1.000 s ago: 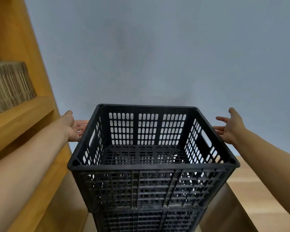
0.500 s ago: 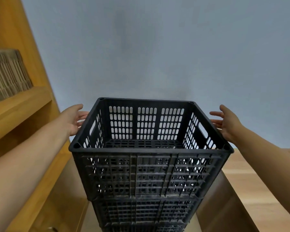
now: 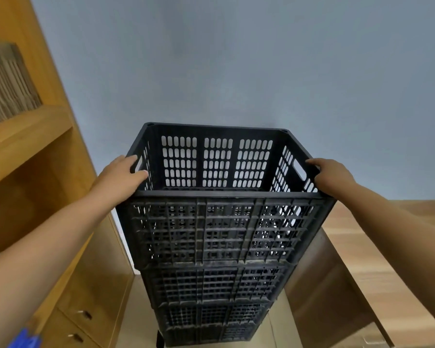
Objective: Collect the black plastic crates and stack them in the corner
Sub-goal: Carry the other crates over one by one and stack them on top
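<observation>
A stack of several black plastic crates stands against the blue-grey wall, between a wooden shelf unit and a wooden surface. The top crate is empty, with slotted walls and a handle hole in each side. My left hand grips its left rim, fingers hooked into the left handle hole. My right hand grips the right rim at the right handle hole. The lower crates show below it, narrowing toward the floor.
A tall wooden shelf unit stands on the left, holding a bundle of cardboard, with drawers low down. A wooden counter runs along the right. Pale floor shows beside the stack's base.
Both hands were open and apart from the crate's sides; they have now closed onto its left and right rims. The view has pulled back, showing more of the stack.
</observation>
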Available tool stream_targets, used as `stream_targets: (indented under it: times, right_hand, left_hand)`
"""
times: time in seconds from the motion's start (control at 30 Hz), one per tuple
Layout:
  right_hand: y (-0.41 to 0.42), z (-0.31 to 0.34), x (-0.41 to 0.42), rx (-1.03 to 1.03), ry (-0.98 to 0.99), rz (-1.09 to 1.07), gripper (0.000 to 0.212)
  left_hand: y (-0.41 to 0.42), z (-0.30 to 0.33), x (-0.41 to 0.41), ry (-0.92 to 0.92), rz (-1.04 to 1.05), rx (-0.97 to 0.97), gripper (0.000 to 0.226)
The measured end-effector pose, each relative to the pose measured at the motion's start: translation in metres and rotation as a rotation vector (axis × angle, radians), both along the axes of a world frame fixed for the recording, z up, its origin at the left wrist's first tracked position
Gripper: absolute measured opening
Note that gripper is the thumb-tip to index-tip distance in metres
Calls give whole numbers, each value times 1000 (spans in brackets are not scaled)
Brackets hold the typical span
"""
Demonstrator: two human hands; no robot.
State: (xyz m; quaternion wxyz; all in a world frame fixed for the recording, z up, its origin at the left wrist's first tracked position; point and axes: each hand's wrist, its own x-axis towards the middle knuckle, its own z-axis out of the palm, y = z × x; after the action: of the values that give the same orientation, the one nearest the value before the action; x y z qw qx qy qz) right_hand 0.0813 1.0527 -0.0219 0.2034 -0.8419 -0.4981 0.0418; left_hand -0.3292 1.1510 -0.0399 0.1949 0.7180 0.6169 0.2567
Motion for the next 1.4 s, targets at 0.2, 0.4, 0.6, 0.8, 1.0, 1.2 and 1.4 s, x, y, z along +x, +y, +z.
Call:
stream_targets:
  times: [0.2, 0.4, 0.6, 0.8, 1.0, 1.2, 1.4]
  right_hand:
    - [-2, 2, 0, 6, -15, -14, 62]
    - [-3, 0, -2, 32, -22, -40, 59]
    - [-3, -2, -7, 26, -39, -61, 57]
    - [-2, -5, -11, 75, -47, -112, 49]
    - [-9, -8, -17, -22, -128, -127, 45]
    - [-12, -13, -22, -122, -173, -111, 56]
    - [-11, -13, -23, -84, -145, -117, 58]
  left_hand:
    - [-15, 7, 11, -20, -7, 64, 49]
    - [-12, 7, 6, -6, 0, 32, 44]
    - [-11, 1, -3, -67, 2, 21, 58]
    - [-13, -8, -4, -104, 0, 58, 54]
    - [-16, -6, 1, 334, -122, 134, 44]
    - [-7, -7, -2, 392, -112, 112, 49]
    - [-4, -7, 0, 433, -101, 93, 48]
